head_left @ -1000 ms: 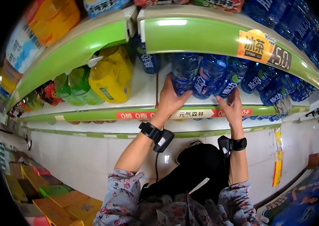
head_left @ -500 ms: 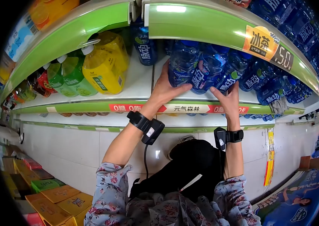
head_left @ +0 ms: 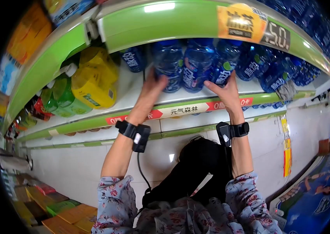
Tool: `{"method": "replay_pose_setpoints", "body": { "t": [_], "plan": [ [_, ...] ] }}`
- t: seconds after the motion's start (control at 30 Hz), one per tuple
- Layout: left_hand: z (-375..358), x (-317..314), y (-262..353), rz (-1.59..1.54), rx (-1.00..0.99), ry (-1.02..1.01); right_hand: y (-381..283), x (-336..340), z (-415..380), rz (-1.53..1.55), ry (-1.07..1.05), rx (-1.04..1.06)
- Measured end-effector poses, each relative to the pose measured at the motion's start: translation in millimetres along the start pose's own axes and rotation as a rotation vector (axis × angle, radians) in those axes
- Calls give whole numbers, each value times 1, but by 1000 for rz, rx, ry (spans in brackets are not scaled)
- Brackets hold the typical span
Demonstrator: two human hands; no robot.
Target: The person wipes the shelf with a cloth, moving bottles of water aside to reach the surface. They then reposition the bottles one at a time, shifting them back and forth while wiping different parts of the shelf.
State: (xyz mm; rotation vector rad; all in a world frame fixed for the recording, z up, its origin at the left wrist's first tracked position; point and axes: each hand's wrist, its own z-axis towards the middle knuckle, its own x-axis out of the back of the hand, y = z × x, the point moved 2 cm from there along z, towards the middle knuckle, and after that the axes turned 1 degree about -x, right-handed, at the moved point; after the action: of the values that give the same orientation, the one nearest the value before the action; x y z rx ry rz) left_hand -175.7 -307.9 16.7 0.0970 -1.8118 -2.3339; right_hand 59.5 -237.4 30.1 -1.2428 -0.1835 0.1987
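Observation:
Three blue drink bottles stand in front of me on the shelf, side by side: a left bottle (head_left: 167, 64), a middle bottle (head_left: 197, 64) and a right bottle (head_left: 226, 58). My left hand (head_left: 148, 93), partly blurred, is beside the left bottle, its thumb and fingers apart. Around the lower part of the right bottle, my right hand (head_left: 227, 91) has its thumb on the near left side and its fingers on the right. Another blue bottle (head_left: 133, 59) stands further back, left of my left hand.
Yellow jugs (head_left: 95, 85) and green bottles (head_left: 61, 95) stand at the left of the shelf. More blue bottles (head_left: 276, 76) and a grey cloth (head_left: 286, 91) are to the right. A green price rail (head_left: 161, 23) overhangs the bottles. Boxes (head_left: 73, 216) lie lower left.
My left hand has loosened from around the left bottle, which now stands straighter. My right hand stays at the right bottle. The whole view has shifted and tilted.

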Motion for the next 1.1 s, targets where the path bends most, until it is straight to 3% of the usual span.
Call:
{"method": "replay_pose_setpoints", "body": {
  "t": [0.1, 0.2, 0.3, 0.33, 0.43, 0.73, 1.1],
  "plan": [
    [12, 13, -2, -421, -71, 79, -2, 7, -1, -49, -6, 103],
    [31, 27, -5, -461, 82, 75, -6, 12, -3, -54, -14, 54],
    [39, 42, -3, 732, 8, 70, -5, 13, -2, -11, -12, 64],
    [48, 40, -7, 740, -221, 77, -4, 13, -2, -12, -10, 71],
    [67, 22, -11, -398, 88, 46, -1, 14, -3, -18, -5, 65],
    [102, 30, -13, -354, 168, -105, 6, 20, -3, -129, 15, 76],
    [111, 57, -5, -248, 206, -139, -3, 24, 2, -106, -36, 58]
  ]
}}
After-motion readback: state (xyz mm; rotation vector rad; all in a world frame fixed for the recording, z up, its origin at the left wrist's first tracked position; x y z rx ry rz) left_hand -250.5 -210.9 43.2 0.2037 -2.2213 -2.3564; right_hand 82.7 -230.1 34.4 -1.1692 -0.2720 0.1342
